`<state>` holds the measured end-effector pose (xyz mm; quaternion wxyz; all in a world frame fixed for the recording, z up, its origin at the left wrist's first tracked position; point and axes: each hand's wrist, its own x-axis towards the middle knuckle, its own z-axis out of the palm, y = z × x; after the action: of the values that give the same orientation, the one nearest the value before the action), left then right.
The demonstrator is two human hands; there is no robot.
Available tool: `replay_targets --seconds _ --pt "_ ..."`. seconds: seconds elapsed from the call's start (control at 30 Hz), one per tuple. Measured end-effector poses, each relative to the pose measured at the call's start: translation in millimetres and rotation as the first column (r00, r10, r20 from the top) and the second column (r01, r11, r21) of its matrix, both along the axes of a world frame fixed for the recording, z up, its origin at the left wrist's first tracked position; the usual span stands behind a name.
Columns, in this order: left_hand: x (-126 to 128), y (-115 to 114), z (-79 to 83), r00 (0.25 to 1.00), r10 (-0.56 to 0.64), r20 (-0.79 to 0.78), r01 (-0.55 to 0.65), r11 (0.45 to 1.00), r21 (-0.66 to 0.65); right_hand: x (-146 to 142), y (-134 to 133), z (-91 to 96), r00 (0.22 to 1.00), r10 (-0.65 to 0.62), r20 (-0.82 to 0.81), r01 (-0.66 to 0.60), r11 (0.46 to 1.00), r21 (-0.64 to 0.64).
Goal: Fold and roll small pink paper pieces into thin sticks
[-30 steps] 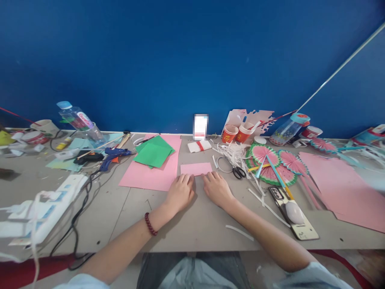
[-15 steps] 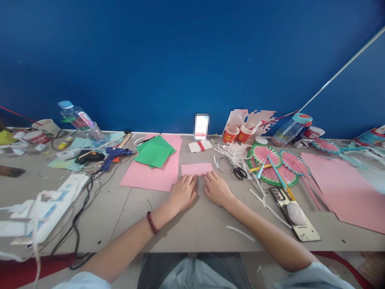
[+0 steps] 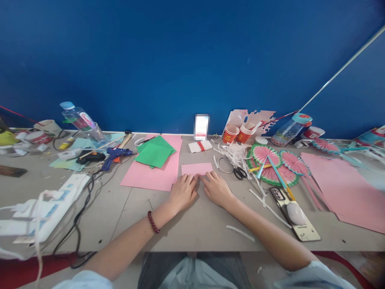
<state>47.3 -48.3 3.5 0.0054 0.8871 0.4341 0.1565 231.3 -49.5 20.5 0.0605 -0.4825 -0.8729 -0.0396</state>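
A small pink paper strip [image 3: 196, 168] lies flat on the grey table at the centre. At the left part of its near edge is my left hand [image 3: 184, 192], fingers bent and closed on the paper. My right hand [image 3: 217, 188] holds the right part of the same edge, fingers curled over it. Both index fingertips come close together near the middle of that edge. The thumbs are partly hidden, as is the near edge beneath the fingers. Green paper squares [image 3: 156, 154] rest on a larger pink sheet [image 3: 150, 180] to the left.
Leftward are a blue glue gun [image 3: 112, 157], a white power strip [image 3: 60, 204] and a plastic bottle [image 3: 81, 119]. On the right lie black-handled scissors [image 3: 240, 173], white paper strips [image 3: 233, 152], folded paper fans [image 3: 267, 158], a phone [image 3: 306, 230] and pink sheets [image 3: 349, 184]. Red cups [image 3: 231, 134] stand behind.
My right hand's index finger has moved left along the paper's near edge, closer to my left fingertips. The pink paper stays in place.
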Motion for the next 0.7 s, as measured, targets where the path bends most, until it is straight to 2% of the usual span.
replay_targets --seconds 0.47,0.57,0.7 --pt "-1 2 0.9 0.999 -0.003 -0.032 0.004 1.000 0.004 4 3 -3.3 0.999 0.009 -0.033 -0.008 1.000 0.004" --pt "-6 9 0.3 0.999 -0.009 0.050 0.010 1.000 -0.027 6 4 -4.3 0.997 0.006 -0.071 -0.005 1.000 0.010" --pt "-16 21 0.7 0.955 -0.025 0.294 0.054 0.994 -0.090 12 9 -7.9 0.988 0.011 -0.153 -0.007 1.000 0.027"
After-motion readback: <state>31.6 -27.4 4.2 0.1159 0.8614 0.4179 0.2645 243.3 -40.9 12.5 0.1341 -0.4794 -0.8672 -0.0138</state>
